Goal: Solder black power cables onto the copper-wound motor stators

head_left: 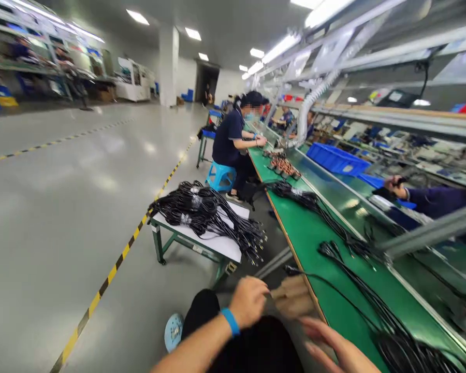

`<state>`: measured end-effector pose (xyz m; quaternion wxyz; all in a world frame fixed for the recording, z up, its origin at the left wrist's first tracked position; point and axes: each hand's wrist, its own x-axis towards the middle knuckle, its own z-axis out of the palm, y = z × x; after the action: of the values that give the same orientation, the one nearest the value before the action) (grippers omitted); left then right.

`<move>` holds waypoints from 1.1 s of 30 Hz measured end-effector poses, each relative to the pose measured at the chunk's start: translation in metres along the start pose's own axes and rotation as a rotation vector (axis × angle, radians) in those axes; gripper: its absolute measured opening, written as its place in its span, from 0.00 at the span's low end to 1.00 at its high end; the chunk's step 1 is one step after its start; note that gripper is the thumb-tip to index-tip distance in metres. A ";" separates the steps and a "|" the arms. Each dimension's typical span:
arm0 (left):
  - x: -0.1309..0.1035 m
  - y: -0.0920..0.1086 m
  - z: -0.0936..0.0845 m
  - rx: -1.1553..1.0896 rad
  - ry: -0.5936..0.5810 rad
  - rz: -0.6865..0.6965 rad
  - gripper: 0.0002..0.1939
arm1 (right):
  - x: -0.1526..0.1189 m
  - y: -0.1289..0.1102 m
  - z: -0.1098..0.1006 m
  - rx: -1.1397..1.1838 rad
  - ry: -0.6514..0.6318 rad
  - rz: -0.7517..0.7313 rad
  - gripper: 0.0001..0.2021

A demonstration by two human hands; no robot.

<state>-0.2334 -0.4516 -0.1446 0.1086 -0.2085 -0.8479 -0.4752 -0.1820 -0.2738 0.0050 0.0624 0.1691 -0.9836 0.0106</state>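
Left hand (249, 302) curled; right hand (344, 351) near cables (406, 349)

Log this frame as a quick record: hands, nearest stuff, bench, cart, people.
left_hand: left hand, fingers curled, blue wristband; grip unclear
right_hand: right hand, fingers extended, nothing seen held
nearest: blurred tan item beside bench edge, identity unclear
bench: green bench, bearing black cables
cart: white-topped cart, loaded with cable bundles
people: co-worker seated on blue stool at bench; others beyond
floor: yellow-black tape
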 end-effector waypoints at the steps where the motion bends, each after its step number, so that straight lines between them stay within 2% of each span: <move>1: -0.007 -0.019 -0.020 0.040 0.044 -0.078 0.19 | 0.007 -0.007 0.013 0.106 -0.113 -0.024 0.11; 2: -0.012 -0.038 -0.041 0.084 0.081 -0.138 0.19 | 0.016 -0.017 0.029 0.380 -0.281 -0.011 0.14; 4: -0.011 -0.068 -0.079 0.178 0.129 -0.213 0.18 | 0.039 -0.040 0.062 0.837 -0.429 0.030 0.15; 7: 0.009 -0.092 -0.124 0.326 0.140 -0.232 0.18 | 0.075 -0.073 0.106 1.284 -0.482 0.174 0.13; 9: 0.031 -0.094 -0.143 0.406 0.105 -0.202 0.20 | 0.093 -0.088 0.127 1.390 -0.493 0.220 0.15; 11: 0.055 -0.092 -0.154 0.496 0.057 -0.165 0.23 | 0.107 -0.093 0.140 1.470 -0.485 0.276 0.17; 13: 0.079 -0.090 -0.156 0.633 0.001 -0.125 0.25 | 0.117 -0.092 0.150 1.547 -0.454 0.366 0.17; 16: 0.105 -0.091 -0.147 0.824 -0.091 -0.067 0.27 | 0.129 -0.085 0.163 1.645 -0.404 0.553 0.17; 21: 0.126 -0.103 -0.129 0.955 -0.222 -0.017 0.31 | 0.151 -0.082 0.186 1.782 -0.341 0.833 0.20; 24: 0.143 -0.109 -0.133 0.995 -0.231 0.019 0.31 | 0.171 -0.087 0.198 1.886 -0.281 0.941 0.24; 27: 0.177 -0.113 -0.140 1.001 -0.280 0.085 0.33 | 0.195 -0.095 0.210 1.990 -0.208 1.056 0.30; 30: 0.226 -0.121 -0.136 0.966 -0.455 0.167 0.40 | 0.218 -0.103 0.222 2.078 -0.106 1.171 0.31; 33: 0.274 -0.139 -0.114 0.937 -0.732 0.154 0.52 | 0.237 -0.109 0.230 2.142 0.027 1.257 0.25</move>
<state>-0.5420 -0.5445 -0.0861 -0.0761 -0.3492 -0.9319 0.0611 -0.3942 -0.4648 -0.1934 -0.1128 -0.3656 -0.3895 0.8378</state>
